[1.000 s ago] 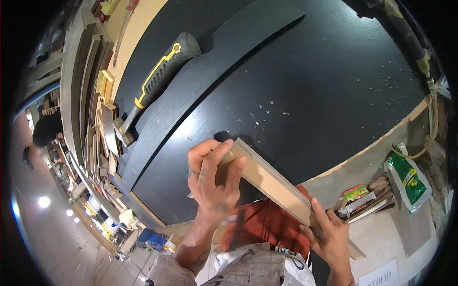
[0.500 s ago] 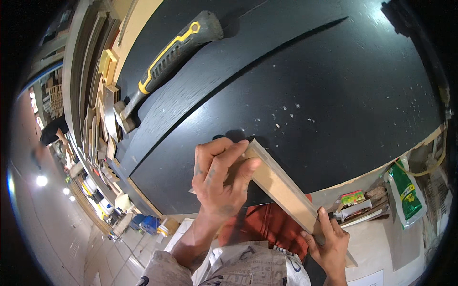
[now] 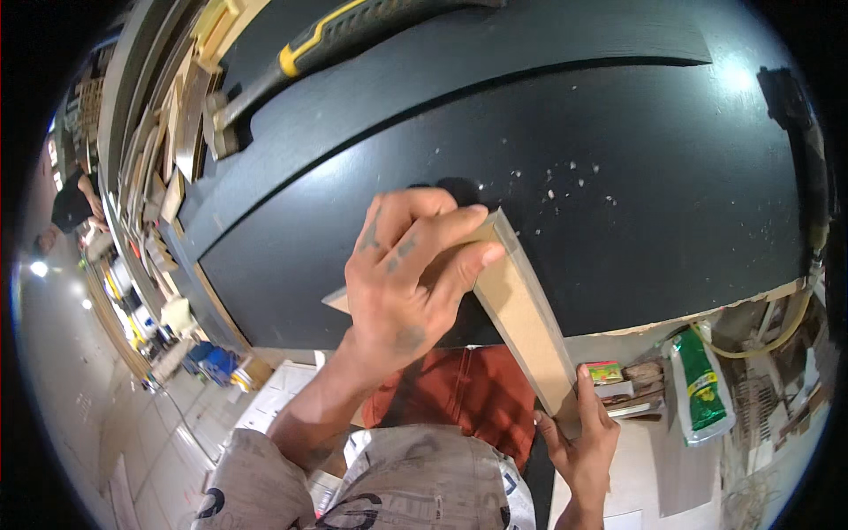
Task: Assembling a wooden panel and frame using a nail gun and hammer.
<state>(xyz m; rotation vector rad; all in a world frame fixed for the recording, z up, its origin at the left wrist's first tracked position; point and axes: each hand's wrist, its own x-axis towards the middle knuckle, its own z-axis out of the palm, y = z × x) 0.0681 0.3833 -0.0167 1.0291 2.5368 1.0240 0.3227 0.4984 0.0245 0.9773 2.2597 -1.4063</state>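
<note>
Over the near part of a black panel [image 3: 424, 168], I hold a flat wooden strip [image 3: 521, 318] with a tan face and greyish edges. My left hand [image 3: 406, 274] pinches its far end between thumb and fingers. The pale tip of a second strip [image 3: 336, 299] shows left of that hand; where the two pieces meet is hidden behind it. Near my body, my right hand [image 3: 583, 437] grips the strip's lower end, thumb on one side and fingers on the other. A hammer [image 3: 305, 53] with a black and yellow handle lies on the panel beyond.
White chips [image 3: 565, 181] lie scattered on the panel. At far right is a black tool [image 3: 786, 97] near a yellowish hose [image 3: 768, 352]. A green bag [image 3: 704, 384] stands below the panel's edge. Wood offcuts [image 3: 177, 132] pile at left; another person [image 3: 78, 199] is farther off.
My view has shifted, so the panel and hammer appear higher up. Both hands keep their hold on the strip, which now stands a little steeper in the picture.
</note>
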